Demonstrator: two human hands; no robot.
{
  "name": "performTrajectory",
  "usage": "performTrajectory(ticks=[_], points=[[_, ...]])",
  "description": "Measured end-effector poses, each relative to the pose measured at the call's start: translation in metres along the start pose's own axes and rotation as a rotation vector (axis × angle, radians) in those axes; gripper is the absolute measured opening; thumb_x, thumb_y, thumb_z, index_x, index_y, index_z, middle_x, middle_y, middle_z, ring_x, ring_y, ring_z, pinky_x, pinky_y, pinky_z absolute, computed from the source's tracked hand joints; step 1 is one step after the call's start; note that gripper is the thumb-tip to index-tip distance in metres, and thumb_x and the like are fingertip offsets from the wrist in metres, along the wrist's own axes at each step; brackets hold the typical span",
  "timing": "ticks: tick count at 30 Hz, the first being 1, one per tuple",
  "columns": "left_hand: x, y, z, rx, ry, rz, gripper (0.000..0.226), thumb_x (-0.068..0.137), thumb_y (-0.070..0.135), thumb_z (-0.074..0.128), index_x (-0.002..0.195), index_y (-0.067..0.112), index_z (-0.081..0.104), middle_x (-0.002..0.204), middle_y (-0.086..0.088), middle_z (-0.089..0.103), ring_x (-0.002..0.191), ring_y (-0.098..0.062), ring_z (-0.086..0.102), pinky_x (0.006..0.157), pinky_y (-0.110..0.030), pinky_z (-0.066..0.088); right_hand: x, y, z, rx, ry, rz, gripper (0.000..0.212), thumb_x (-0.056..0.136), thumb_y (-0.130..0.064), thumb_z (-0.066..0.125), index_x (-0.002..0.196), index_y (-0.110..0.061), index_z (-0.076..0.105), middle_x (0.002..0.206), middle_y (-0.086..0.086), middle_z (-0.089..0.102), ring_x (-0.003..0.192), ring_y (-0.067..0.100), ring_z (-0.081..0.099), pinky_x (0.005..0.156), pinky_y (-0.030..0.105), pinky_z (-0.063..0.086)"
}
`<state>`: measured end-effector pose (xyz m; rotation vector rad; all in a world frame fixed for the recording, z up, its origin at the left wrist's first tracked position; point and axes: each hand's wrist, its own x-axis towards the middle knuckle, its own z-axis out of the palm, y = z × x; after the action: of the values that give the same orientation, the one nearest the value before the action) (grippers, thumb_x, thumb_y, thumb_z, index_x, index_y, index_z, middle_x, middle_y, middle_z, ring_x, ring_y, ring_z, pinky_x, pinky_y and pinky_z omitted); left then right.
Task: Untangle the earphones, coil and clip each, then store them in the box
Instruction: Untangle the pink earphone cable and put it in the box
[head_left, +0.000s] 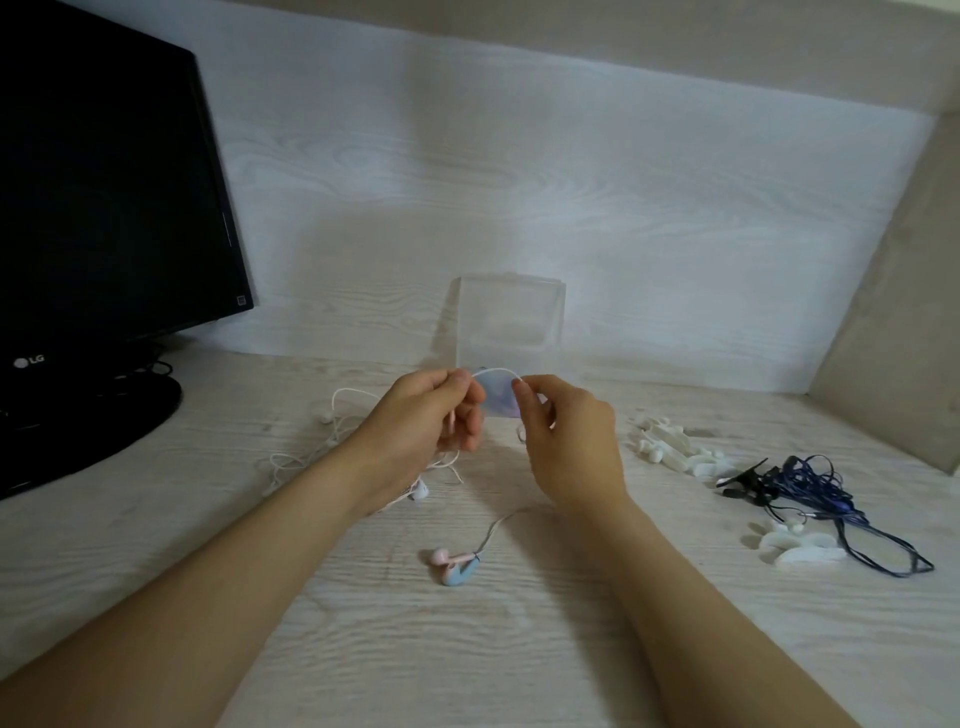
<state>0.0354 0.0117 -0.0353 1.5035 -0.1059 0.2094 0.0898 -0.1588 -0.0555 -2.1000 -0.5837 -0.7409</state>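
My left hand (431, 415) and my right hand (566, 436) are raised over the desk and pinch a thin pale earphone cord (496, 370) stretched between their fingertips. The cord runs down under my right hand to a pink and blue pair of earbuds (453, 564) lying on the desk. A tangle of white earphones (332, 431) lies left of my left hand. A clear plastic box (511, 325) stands behind both hands against the wall. A blurred bluish shape shows between my hands.
White cable clips (675, 449) lie in a heap to the right, with more white clips (797, 548) nearer. A tangled dark blue earphone cable (821, 493) lies beside them. A black monitor (104, 197) stands at the left on the wooden desk (467, 649).
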Motion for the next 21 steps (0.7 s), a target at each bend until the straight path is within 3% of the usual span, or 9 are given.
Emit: performTrajectory(ticks=[2, 5, 8, 11, 14, 18, 21], points=[[-0.001, 0.004, 0.002, -0.124, -0.033, -0.039, 0.027, 0.112, 0.019, 0.048, 0.100, 0.005, 0.068, 0.076, -0.005, 0.066, 0.071, -0.021, 0.063, 0.083, -0.038, 0.053, -0.003, 0.002, 0.002, -0.170, -0.115, -0.045, 0.029, 0.108, -0.044, 0.050, 0.102, -0.029, 0.074, 0.066, -0.007, 0.062, 0.073, 0.024, 0.065, 0.060, 0.036, 0.045], [0.000, 0.002, 0.002, -0.142, -0.012, -0.006, 0.022, 0.109, 0.019, 0.055, 0.108, 0.007, 0.074, 0.090, -0.003, 0.076, 0.086, -0.017, 0.072, 0.087, -0.033, 0.053, -0.010, 0.000, 0.006, -0.418, -0.240, -0.205, 0.033, 0.109, -0.047, 0.044, 0.117, -0.032, 0.072, 0.087, 0.002, 0.074, 0.085, 0.034, 0.068, 0.063, 0.037, 0.046], [0.002, -0.003, 0.003, -0.104, 0.101, 0.037, 0.020, 0.109, 0.016, 0.057, 0.110, 0.007, 0.074, 0.101, -0.009, 0.081, 0.093, -0.021, 0.078, 0.090, -0.032, 0.057, -0.016, -0.007, 0.010, -0.452, -0.261, -0.412, 0.030, 0.107, -0.041, 0.043, 0.106, -0.022, 0.067, 0.078, 0.008, 0.072, 0.070, 0.038, 0.067, 0.054, 0.038, 0.040], [0.004, -0.004, 0.000, -0.060, 0.215, 0.065, 0.017, 0.107, 0.013, 0.060, 0.107, 0.006, 0.075, 0.101, -0.010, 0.081, 0.093, -0.023, 0.080, 0.088, -0.031, 0.060, -0.018, -0.013, 0.015, -0.481, -0.251, -0.501, 0.032, 0.104, -0.040, 0.041, 0.090, -0.019, 0.061, 0.065, 0.008, 0.065, 0.056, 0.037, 0.062, 0.048, 0.034, 0.034], [0.006, -0.005, -0.006, 0.059, 0.229, 0.097, 0.015, 0.105, 0.012, 0.061, 0.108, 0.009, 0.076, 0.100, -0.003, 0.082, 0.089, -0.018, 0.079, 0.088, -0.030, 0.060, -0.018, -0.016, 0.016, -0.448, -0.172, -0.549, 0.030, 0.101, -0.039, 0.047, 0.086, -0.019, 0.062, 0.056, 0.006, 0.060, 0.045, 0.033, 0.057, 0.043, 0.034, 0.042], [0.004, -0.007, -0.008, 0.215, 0.123, 0.116, 0.019, 0.107, 0.006, 0.058, 0.111, 0.007, 0.076, 0.098, -0.007, 0.082, 0.092, -0.017, 0.077, 0.081, -0.021, 0.058, -0.020, -0.027, 0.010, -0.252, -0.124, -0.459, 0.016, 0.091, -0.034, 0.053, 0.096, -0.025, 0.066, 0.057, -0.001, 0.058, 0.052, 0.025, 0.055, 0.051, 0.039, 0.046], [0.004, -0.007, -0.006, 0.309, -0.016, 0.113, 0.021, 0.108, 0.010, 0.057, 0.105, 0.007, 0.078, 0.097, -0.011, 0.081, 0.096, -0.025, 0.077, 0.086, -0.032, 0.059, -0.017, -0.026, 0.008, -0.066, -0.056, -0.339, 0.016, 0.088, -0.031, 0.055, 0.081, -0.020, 0.065, 0.062, -0.003, 0.060, 0.061, 0.021, 0.056, 0.058, 0.042, 0.047]])
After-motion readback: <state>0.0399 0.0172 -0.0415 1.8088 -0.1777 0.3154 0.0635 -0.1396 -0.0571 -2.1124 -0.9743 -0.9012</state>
